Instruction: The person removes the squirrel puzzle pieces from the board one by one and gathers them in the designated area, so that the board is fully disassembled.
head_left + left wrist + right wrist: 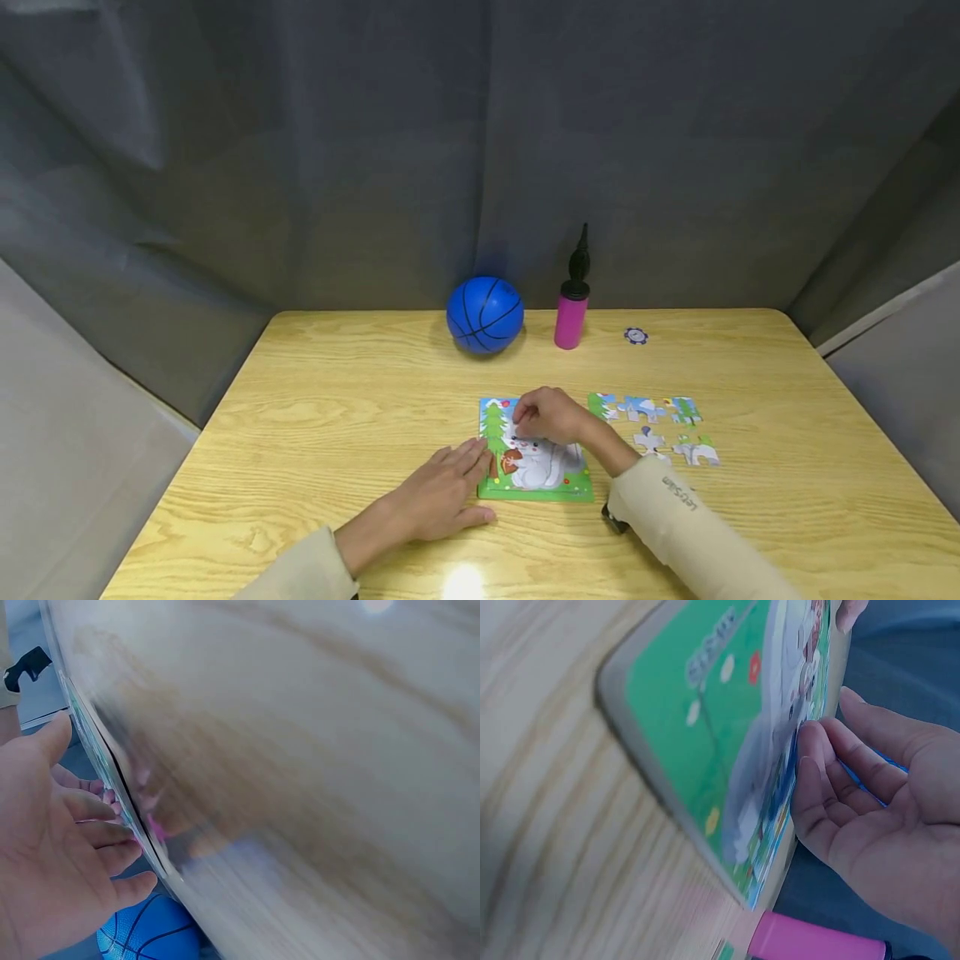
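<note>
A squirrel puzzle board (540,493) with green edges lies flat near the middle of the wooden table. At its left edge rests my left hand (444,490), fingers fairly straight and thumb apart; the left wrist view shows its palm (64,855) holding nothing. Over the upper part of the board is my right hand (551,415), its fingers bent down toward the picture. In the right wrist view the curled fingers (817,799) meet the board's surface, and whether a piece is between them is hidden. Loose puzzle pieces (642,408) lie right of the board.
At the table's back stand a blue basketball (485,315) and a pink hand pump (572,321) with a black nozzle. A round blue-and-white chip (636,336) lies right of the pump. Grey cloth (375,167) hangs behind the table.
</note>
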Motion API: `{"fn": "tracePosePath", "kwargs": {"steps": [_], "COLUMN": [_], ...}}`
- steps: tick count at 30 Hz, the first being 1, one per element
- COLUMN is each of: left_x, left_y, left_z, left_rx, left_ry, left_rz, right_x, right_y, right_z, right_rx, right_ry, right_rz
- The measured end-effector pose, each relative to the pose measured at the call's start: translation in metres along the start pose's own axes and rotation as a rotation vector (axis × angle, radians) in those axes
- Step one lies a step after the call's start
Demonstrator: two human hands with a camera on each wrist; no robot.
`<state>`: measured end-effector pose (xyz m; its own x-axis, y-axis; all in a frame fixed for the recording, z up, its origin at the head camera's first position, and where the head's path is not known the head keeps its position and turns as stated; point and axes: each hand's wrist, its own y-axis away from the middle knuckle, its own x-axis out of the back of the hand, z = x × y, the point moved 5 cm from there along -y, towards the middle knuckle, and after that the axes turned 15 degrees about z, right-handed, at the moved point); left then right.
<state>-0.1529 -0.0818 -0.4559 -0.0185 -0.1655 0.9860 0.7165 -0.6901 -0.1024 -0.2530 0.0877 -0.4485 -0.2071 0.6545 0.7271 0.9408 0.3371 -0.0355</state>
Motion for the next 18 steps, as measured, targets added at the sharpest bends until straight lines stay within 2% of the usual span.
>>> {"fn": "tracePosePath", "kwargs": {"steps": [9, 18], "left_x": [-0.0035, -0.005], "left_y": [0.0012, 0.0008], "left_z": [0.0028, 0.0043], "left_rx": [0.036, 0.013], "left_ry": [0.014, -0.031], "left_rz": [-0.052, -0.04], "right_x": [-0.0066, -0.0098], "right_y": [-0.0009, 0.0003], "right_z": [-0.0065, -0.0082], "right_rx": [-0.014, -0.029], "right_ry": [0.004, -0.001], "right_rz": [-0.013, -0.007]}}
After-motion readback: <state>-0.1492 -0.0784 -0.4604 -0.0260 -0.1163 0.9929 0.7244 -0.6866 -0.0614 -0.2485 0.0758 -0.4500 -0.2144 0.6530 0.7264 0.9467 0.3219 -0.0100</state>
